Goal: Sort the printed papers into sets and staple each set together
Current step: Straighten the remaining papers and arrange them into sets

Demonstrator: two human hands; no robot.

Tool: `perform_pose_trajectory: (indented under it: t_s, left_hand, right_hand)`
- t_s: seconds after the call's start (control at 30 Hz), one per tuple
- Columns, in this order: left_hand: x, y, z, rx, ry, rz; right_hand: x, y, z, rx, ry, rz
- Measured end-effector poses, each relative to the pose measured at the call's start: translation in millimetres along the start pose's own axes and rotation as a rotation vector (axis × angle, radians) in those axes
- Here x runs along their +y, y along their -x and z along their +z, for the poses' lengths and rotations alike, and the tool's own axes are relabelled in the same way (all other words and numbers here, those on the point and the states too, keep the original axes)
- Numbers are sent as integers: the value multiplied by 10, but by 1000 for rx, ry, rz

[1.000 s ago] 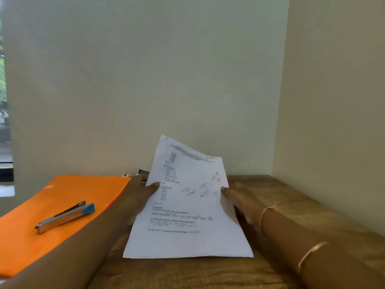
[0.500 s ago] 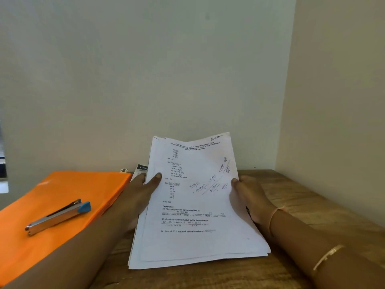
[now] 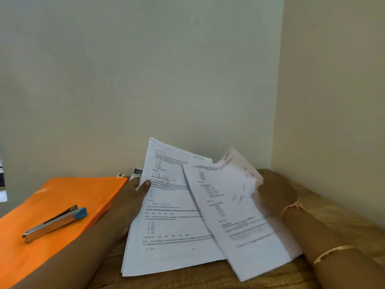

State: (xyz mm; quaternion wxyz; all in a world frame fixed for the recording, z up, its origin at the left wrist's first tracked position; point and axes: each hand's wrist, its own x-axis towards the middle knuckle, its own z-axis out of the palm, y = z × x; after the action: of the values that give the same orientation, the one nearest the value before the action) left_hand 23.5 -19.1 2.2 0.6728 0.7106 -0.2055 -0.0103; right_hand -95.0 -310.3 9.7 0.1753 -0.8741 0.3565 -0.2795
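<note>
A plain study or office nook: a wooden bench (image 3: 333, 205) set into a corner of bare pale walls (image 3: 145, 80), carrying desk goods, namely an orange folder (image 3: 68, 197), a stapler (image 3: 54, 223) lying on it, and printed question papers (image 3: 173, 215).

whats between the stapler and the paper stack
In the head view, a stretch of the orange folder that the stapler lies on, then the left hand, gripping the paper stack at its left edge.
</note>
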Motion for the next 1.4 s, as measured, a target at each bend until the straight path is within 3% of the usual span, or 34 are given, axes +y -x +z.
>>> perform_pose_trajectory:
  t_s: [0.13,0.43,0.63,0.77,0.97,1.07,1.2,1.3,1.4]
  left_hand:
    - [0,-20,-46,24,-30,13]
    - [-32,-66,-101,64,-130,5]
    - [-38,-53,-92,75,-159,5]
    - [-39,-49,-89,80,-168,-3]
    - [-16,-36,-81,84,-179,-10]
    - [-15,-33,-101,83,-201,-11]
    - [-8,-34,-113,80,-186,-34]
    - [1,-19,-95,77,-168,-45]
    - [10,2,-85,66,-134,-44]
  right_hand:
    - [207,21,-113,53,96,144]
    - [462,-100,-166,-23,-114,254]
    - [476,-117,-131,-18,-35,228]
    - [318,-53,-94,88,213,73]
    - [-133,196,-12,-539,340,-87]
    - [-129,250,26,-658,437,-100]
    - [110,63,31,-623,438,31]
    - [204,27,20,-599,409,20]
    - [79,83,4,-358,237,-72]
